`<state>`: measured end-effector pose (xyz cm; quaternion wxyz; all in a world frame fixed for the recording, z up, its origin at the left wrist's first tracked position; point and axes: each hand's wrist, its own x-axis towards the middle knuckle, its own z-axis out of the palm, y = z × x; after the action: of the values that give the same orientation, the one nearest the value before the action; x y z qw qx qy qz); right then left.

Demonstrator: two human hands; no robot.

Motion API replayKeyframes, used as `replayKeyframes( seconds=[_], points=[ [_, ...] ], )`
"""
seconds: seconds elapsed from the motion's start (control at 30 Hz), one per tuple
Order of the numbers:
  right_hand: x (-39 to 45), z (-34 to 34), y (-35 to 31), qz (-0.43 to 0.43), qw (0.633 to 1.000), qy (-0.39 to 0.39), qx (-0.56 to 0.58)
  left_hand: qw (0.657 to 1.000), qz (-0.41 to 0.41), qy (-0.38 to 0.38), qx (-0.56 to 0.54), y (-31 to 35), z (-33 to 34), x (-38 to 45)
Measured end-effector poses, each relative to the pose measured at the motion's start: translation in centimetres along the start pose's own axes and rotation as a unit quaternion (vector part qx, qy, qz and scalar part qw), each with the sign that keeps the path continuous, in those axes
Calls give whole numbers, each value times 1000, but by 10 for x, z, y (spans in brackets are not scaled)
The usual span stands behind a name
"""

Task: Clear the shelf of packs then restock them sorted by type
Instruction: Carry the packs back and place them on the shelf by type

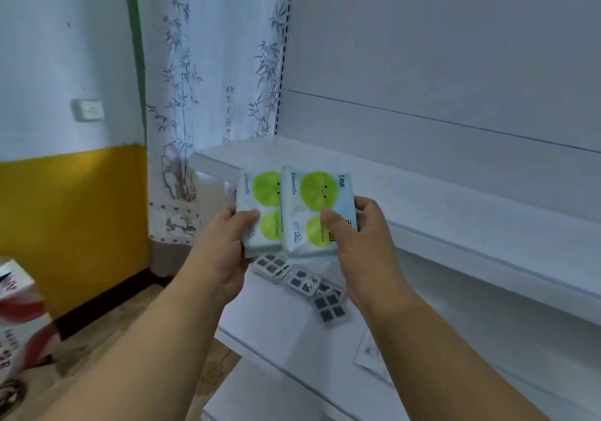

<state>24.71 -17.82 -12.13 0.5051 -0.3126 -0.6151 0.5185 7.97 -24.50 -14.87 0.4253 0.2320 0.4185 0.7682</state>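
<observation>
Green-spotted packs (294,209) pinched between both hands' grip

lower shelf (279,326), dark-square packs (330,306) (three)

Each hand grips one green-dotted pack: left hand (224,245) the left pack (260,209), right hand (361,238) the right pack (312,206). They hover before a white shelf (455,206). Dark-squared packs (302,280) lie on the shelf below.

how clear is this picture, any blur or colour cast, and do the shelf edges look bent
Head view: cool bluish cast, soft overall; the print on the tissue packs in the left hand and right hand is smeared, the grid packs blurrier; wide-angle lens bows the upper shelf edge.
</observation>
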Motion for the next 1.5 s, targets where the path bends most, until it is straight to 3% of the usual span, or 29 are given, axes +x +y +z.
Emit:
replayKeyframes(
  seconds=[0.13, 0.27, 0.5, 0.73, 0.93, 1.1, 1.17, 1.27, 1.3, 1.43, 1.5],
  points=[
    [31, 8, -14, -28, 999, -12, -30, 991, 116, 56, -23, 30, 24, 19],
    [69, 29, -30, -42, 998, 2, -36, 986, 157, 57, -19, 67, 26, 49],
    [131, 68, -41, -51, 996, 60, -34, 987, 134, 83, -20, 116, -4, 144],
    [172, 72, -40, -28, 989, 87, -117, 997, 65, 22, -38, 125, 0, 211],
    [215, 60, -33, -9, 970, 81, -229, 993, 69, -51, 82, 119, 12, 251],
    [257, 45, -27, -16, 939, 33, -342, 984, 37, -45, 171, 105, 23, 279],
    [274, 42, -24, -21, 919, 5, -394, 963, 36, -42, 264, 99, 25, 294],
    [296, 37, -18, -20, 891, -17, -453, 851, 110, 20, 513, 95, 26, 320],
    [303, 36, -16, -25, 880, -23, -474, 833, 125, 39, 538, 95, 26, 330],
    [328, 39, -6, -71, 841, -27, -536, 842, 152, 53, 515, 93, 41, 357],
    [340, 42, 3, -95, 815, -25, -572, 812, 159, 34, 561, 90, 53, 370]
  ],
)
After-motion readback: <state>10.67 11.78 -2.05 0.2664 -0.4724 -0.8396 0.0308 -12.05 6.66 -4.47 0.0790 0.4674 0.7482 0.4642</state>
